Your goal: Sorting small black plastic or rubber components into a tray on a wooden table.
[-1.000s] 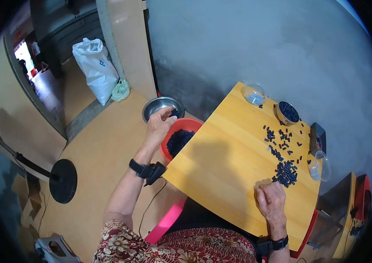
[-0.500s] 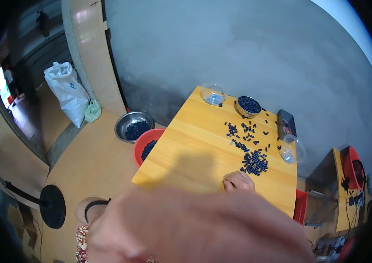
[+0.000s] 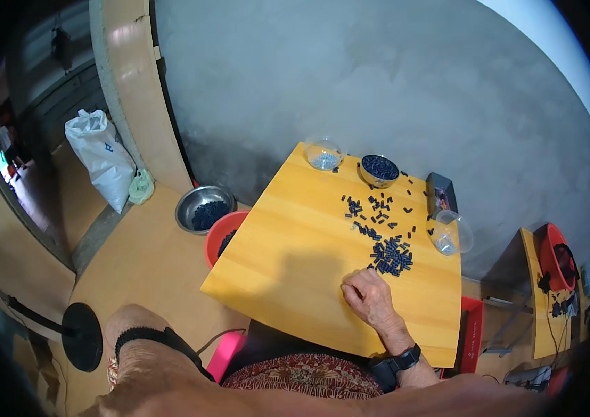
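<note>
On the yellow wooden table [image 3: 288,278] lies my right hand [image 3: 368,295], a dark watch on its wrist. Its fingers are curled under; whatever they hold, if anything, is hidden. Just beyond the knuckles is a heap of small black cylindrical pieces [image 3: 391,257], with more scattered toward the far edge. Farther back stands a bowl [image 3: 378,183] filled with the same black pieces. Two clear plastic bowls, one at the far left corner [image 3: 325,161] and one at the right edge [image 3: 446,243], hold small pale pieces. A skin-coloured blur crosses the lower edge; my left hand cannot be made out.
A grey tray [image 3: 441,196] sits at the far right edge. Left of the table are a red basin [image 3: 213,244] and a steel basin [image 3: 182,212] with black pieces, then a white sack [image 3: 104,163]. A red crate [image 3: 473,333] and a second table [image 3: 542,333] are at right.
The large blurred arm or hand that covered the lower middle has dropped to the bottom edge, uncovering my right forearm and lap. The view has shifted slightly; my right hand stays by the heap.
</note>
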{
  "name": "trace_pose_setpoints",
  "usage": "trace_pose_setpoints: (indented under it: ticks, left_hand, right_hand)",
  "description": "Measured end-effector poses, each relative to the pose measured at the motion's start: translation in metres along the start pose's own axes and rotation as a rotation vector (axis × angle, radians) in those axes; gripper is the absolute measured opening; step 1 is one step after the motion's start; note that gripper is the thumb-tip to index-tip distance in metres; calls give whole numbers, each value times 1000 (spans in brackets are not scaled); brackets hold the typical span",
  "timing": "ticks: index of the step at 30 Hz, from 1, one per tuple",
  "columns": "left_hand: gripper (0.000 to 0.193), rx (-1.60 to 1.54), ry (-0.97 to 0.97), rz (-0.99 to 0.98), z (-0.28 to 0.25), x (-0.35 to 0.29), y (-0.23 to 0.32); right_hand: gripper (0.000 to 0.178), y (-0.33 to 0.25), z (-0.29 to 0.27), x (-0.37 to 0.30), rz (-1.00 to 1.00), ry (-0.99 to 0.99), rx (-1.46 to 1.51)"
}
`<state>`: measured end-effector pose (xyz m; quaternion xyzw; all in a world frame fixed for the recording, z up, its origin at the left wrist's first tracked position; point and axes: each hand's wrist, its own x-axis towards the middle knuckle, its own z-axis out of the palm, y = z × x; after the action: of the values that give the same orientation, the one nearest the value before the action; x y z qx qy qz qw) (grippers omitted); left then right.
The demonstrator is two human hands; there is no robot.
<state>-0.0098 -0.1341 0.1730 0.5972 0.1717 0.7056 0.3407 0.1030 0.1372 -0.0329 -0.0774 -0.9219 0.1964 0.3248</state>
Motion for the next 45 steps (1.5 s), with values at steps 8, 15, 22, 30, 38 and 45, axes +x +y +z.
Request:
trace_pose_setpoints:
  ticks: [8,15,22,30,38,45]
  left_hand:
    - [30,51,3,62,15,34,-1]
    - [26,21,-23,80,20,24,-7]
    - [23,-56,0,87,16,32,-14]
    - [21,-95,48,127,24,16,-15]
    - [19,-236,77,93,2,48,-15]
    - [18,-328,38,48,25,47,-39]
  right_hand:
    - [4,-8,0,0,7,4,12]
    - [3,-6,-2,-3,10,-5,8]
    - [5,-4,0,2,-3,-19,2]
    - [4,-10,2,3,-12,-20,12]
    - [3,-5,-1,2,9,-33,-11]
    - [4,-3,3,0,11,-9,-1]
